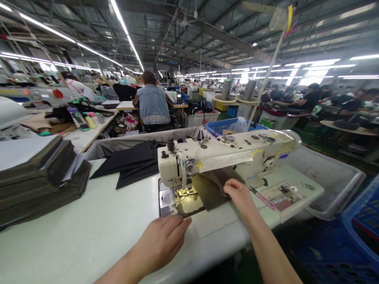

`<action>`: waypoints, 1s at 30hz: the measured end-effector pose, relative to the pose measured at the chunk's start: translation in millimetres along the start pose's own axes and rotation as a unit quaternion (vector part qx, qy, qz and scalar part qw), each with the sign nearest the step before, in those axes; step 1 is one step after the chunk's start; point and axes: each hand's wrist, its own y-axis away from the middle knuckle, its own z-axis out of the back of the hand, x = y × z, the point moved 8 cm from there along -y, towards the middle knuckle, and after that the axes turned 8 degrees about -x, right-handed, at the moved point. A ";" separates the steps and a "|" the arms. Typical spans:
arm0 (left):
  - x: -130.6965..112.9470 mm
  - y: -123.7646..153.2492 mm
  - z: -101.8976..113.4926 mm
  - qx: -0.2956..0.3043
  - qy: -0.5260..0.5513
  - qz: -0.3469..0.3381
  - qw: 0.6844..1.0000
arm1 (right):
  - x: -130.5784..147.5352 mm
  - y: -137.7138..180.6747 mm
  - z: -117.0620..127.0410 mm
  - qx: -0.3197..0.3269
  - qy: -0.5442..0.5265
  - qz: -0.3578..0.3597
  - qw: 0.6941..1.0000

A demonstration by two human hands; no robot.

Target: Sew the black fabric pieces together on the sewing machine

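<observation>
A cream sewing machine (219,157) stands on a pale green table (97,236). Under its arm, to the right of the needle, lies a dark olive-brown fabric piece (207,193). My right hand (240,197) pinches the right edge of that fabric between thumb and fingers. Close to the front of the shiny metal bed plate (167,209), my left hand (162,240) rests on the tabletop, fingers stretched out and holding nothing. The lit presser foot (182,192) has no fabric visible beneath it. Pink-handled scissors (266,200) lie beyond my right hand, their tips partly hidden.
A tall stack of dark fabric pieces (35,189) occupies the table's left side. Black fabric pieces (133,159) lie behind the machine head. Blue crates (359,221) and a grey plastic bin (328,181) flank the right side. A person in a denim vest (154,104) sits ahead.
</observation>
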 end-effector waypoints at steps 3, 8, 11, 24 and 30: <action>-8.1 -34.6 -32.3 0.007 -0.009 0.028 1.000 | 11.5 6.9 7.5 0.002 -0.001 0.017 1.000; 0.9 -83.8 -78.0 -0.005 0.049 0.072 0.996 | 28.8 45.3 5.4 0.101 0.055 0.087 0.990; -4.8 -80.8 -82.0 0.058 0.124 0.040 0.990 | 34.3 72.7 17.5 0.124 0.095 0.185 0.970; -51.9 55.7 80.6 0.197 0.058 -0.077 0.976 | 35.5 179.4 -16.7 0.310 0.121 0.508 0.794; 20.6 73.0 113.8 0.109 0.059 0.213 0.969 | 62.8 155.4 -41.9 0.249 -0.044 0.335 0.908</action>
